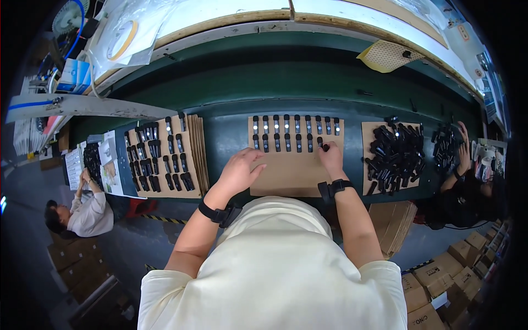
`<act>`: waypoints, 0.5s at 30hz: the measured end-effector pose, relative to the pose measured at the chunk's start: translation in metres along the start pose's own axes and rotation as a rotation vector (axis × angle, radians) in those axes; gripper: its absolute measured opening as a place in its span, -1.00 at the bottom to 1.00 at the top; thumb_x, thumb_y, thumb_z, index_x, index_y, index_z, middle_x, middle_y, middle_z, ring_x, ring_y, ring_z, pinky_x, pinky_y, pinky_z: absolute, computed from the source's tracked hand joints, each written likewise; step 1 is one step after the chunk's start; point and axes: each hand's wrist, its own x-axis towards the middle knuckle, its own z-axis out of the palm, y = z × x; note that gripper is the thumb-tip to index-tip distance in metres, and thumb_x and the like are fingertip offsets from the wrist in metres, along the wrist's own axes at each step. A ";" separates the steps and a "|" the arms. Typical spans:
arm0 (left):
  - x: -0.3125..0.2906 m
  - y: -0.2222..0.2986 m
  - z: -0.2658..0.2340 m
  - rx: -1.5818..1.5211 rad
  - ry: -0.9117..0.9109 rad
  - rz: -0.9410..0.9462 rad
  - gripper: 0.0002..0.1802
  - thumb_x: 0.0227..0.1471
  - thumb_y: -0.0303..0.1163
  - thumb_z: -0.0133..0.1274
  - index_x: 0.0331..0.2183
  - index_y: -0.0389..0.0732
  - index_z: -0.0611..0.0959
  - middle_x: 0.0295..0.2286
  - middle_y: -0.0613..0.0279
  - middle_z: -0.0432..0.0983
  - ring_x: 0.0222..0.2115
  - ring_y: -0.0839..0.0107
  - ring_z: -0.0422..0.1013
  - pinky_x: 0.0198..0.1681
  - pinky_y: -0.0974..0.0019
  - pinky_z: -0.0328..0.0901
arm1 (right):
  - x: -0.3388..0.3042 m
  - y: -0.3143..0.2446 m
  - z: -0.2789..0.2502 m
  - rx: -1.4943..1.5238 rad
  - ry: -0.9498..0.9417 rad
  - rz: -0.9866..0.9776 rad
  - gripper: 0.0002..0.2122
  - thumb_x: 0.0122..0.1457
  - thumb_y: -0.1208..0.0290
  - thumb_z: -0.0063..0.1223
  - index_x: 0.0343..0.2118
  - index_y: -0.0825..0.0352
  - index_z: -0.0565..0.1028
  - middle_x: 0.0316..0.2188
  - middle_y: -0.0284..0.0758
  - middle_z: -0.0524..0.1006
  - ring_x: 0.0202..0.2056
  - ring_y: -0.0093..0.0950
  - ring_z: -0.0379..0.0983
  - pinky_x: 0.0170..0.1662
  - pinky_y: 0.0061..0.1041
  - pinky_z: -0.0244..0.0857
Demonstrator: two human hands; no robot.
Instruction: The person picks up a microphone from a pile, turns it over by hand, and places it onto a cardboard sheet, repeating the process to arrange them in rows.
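Flat in front of me lies a brown cardboard sheet (286,173). Two rows of small black clip-on microphones (276,125) stand upright in line on its far half, each with a dark rounded tip, many with a bright spot. My right hand (331,160) is at the right end of the nearer row, fingers pinched on a dark microphone (325,147) that they partly cover. Over the sheet's left edge hovers my left hand (242,169), thumb and fingers apart and nothing in it.
To the right, a cardboard sheet (365,132) bears a heaped pile of microphones (396,154). On the left, stacked cardboard (199,159) carries more in rows. One person (82,212) sits far left, another (467,192) far right. A shelf edge (231,22) runs along the back.
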 end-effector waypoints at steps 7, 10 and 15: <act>0.003 -0.003 0.002 -0.024 -0.007 -0.022 -0.70 -0.05 -0.44 0.15 -0.20 -0.31 0.58 -0.30 0.03 0.51 -0.26 0.12 0.45 -0.14 0.20 0.34 | 0.007 -0.008 0.002 0.005 0.005 0.028 -0.72 0.01 0.31 0.18 -0.31 0.43 0.49 -0.36 -0.03 0.56 -0.24 -0.09 0.51 -0.15 -0.27 0.37; 0.003 -0.003 0.003 -0.032 -0.006 -0.019 -0.70 -0.05 -0.43 0.15 -0.21 -0.31 0.58 -0.31 0.03 0.51 -0.26 0.12 0.46 -0.15 0.20 0.34 | 0.005 -0.005 0.001 0.060 0.040 0.028 -0.77 0.00 0.37 0.16 -0.38 0.45 0.47 -0.32 -0.03 0.54 -0.22 -0.06 0.49 -0.14 -0.24 0.35; 0.003 0.001 0.002 -0.030 -0.016 -0.019 -0.70 -0.05 -0.43 0.16 -0.21 -0.32 0.58 -0.30 0.02 0.51 -0.26 0.12 0.46 -0.14 0.21 0.34 | -0.006 -0.002 -0.009 0.199 0.112 -0.163 -0.81 0.05 0.42 0.17 -0.39 0.45 0.44 -0.43 -0.16 0.48 -0.35 -0.25 0.47 -0.25 -0.38 0.33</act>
